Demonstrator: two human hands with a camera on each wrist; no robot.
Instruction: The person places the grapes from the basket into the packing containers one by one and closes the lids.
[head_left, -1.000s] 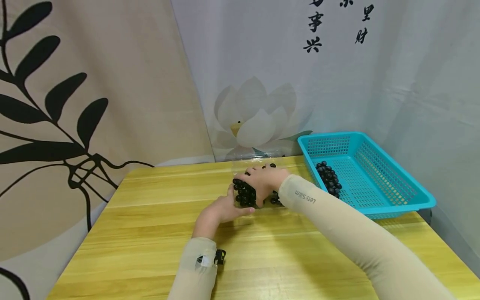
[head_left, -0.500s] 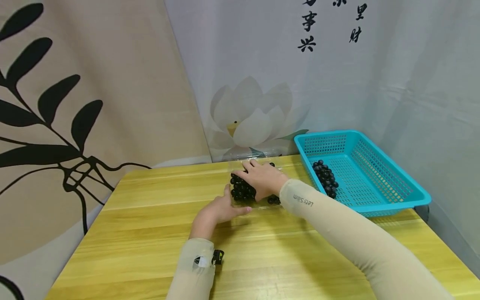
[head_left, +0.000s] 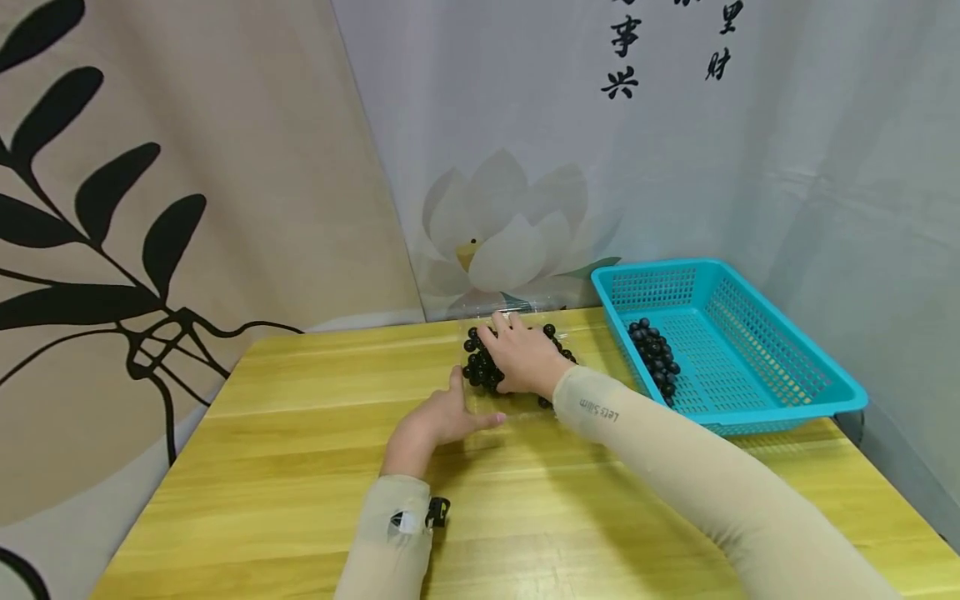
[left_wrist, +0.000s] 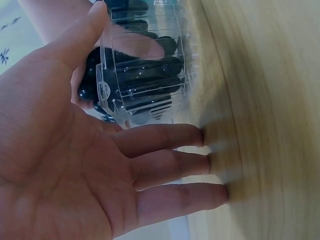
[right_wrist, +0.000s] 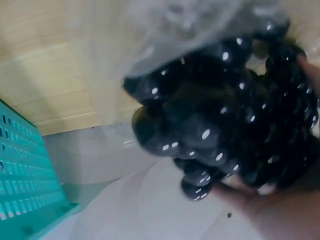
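A clear plastic box point(left_wrist: 142, 102) of dark grapes point(head_left: 480, 371) stands near the table's back edge. My right hand point(head_left: 525, 358) reaches into it from above and grips a bunch of grapes point(right_wrist: 200, 132), fingers curled about its side in the right wrist view. Through the box wall, the left wrist view shows one of its fingers among the grapes. At the box's near left corner is my left hand point(head_left: 442, 414), thumb and forefinger spread. In the left wrist view its thumb lies by the rim, and several straight fingers touch the tabletop.
To the right, a blue plastic basket point(head_left: 750, 417) with slotted walls holds another bunch of grapes along its left side. Beneath everything is a wood-grain table point(head_left: 300, 467). Directly behind its back edge hangs a printed curtain point(head_left: 300, 167).
My right hand has shifted slightly forward and left over the grapes, and more of them show to its right. The left hand keeps its place at the box corner.
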